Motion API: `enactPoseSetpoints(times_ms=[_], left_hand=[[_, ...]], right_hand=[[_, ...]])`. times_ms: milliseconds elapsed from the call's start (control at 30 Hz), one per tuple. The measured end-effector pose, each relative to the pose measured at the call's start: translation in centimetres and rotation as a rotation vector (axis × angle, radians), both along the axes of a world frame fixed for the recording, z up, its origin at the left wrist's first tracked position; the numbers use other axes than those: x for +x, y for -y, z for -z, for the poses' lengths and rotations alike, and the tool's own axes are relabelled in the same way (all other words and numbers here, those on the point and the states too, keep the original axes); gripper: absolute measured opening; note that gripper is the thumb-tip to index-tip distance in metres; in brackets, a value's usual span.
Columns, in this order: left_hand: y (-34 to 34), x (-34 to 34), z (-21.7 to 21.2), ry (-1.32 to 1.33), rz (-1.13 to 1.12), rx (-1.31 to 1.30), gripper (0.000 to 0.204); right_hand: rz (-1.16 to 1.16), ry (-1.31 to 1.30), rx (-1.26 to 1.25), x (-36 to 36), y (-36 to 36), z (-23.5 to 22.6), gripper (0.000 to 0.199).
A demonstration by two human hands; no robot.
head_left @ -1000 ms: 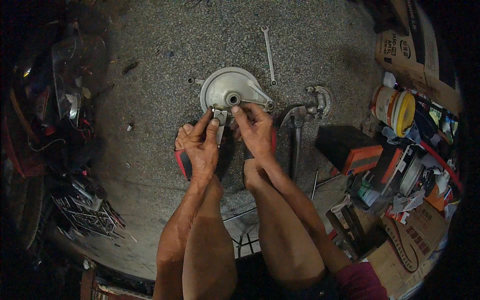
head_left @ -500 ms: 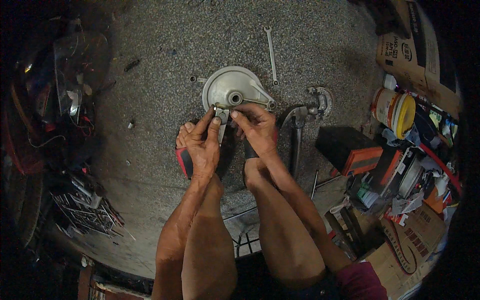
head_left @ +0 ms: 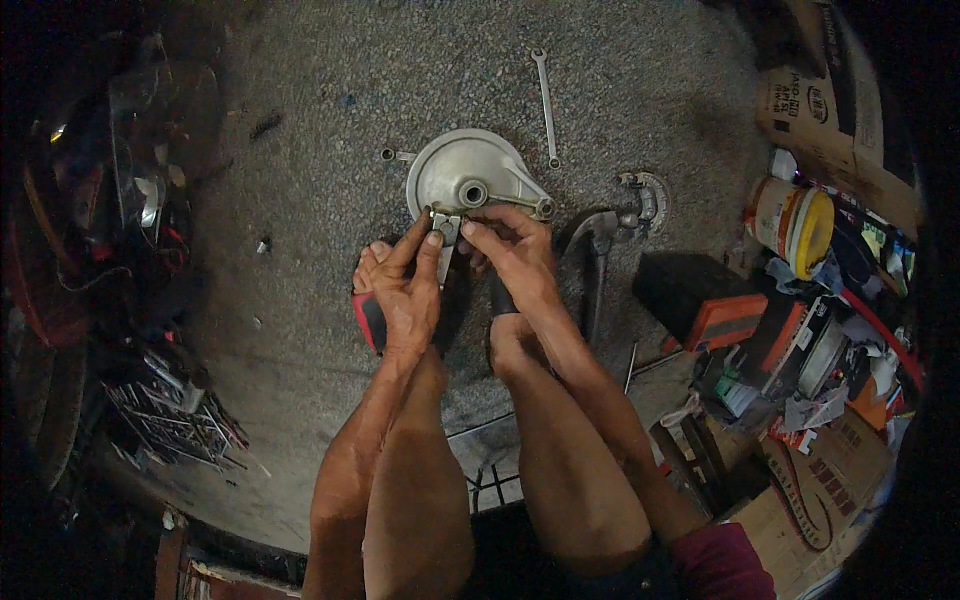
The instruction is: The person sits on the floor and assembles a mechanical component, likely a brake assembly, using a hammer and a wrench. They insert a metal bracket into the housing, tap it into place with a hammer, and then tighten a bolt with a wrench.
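A round grey metal brake plate lies on the floor just beyond my hands, with a central hole and a side arm reaching right. Before its near edge, my left hand pinches a flat metal lever between thumb and fingers. The lever's far end meets the plate's near rim; whether they are joined I cannot tell. My right hand is closed at the lever's right side, thumb against the bent forefinger. What sits between those fingertips is too small to make out.
Beyond the plate lies a combination wrench. To the right are a hammer, a curved brake shoe, a black box with an orange end and a yellow-lidded bucket. Cardboard boxes stand farther right; thin metal rods lie left.
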State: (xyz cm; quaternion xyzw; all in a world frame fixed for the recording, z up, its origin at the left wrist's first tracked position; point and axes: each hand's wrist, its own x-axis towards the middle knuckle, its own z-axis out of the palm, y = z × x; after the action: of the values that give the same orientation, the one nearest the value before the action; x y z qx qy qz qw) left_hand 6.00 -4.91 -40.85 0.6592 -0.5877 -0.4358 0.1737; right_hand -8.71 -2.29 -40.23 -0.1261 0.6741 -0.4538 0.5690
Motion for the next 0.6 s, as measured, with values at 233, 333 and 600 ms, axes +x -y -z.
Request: enactPoseSetpoints(times_ms=[233, 333, 600], left_hand=[[0.3, -0.3, -0.5, -0.099, 0.002, -0.061, 0.03], [0.2, -0.4, -0.2, -0.058, 0.041, -0.128, 0.032], [0.8, -0.7, -1.1, -0.171, -0.052, 0.055, 0.029]], right_hand=[[-0.064, 0.08, 0.039, -1.1, 0.4, -0.4, 0.021], [-0.205, -0.311, 0.001, -2.9, 1.8, -0.7, 0.022], [-0.9, -1.153, -0.025, -0.9, 15.8, -1.8, 0.025]])
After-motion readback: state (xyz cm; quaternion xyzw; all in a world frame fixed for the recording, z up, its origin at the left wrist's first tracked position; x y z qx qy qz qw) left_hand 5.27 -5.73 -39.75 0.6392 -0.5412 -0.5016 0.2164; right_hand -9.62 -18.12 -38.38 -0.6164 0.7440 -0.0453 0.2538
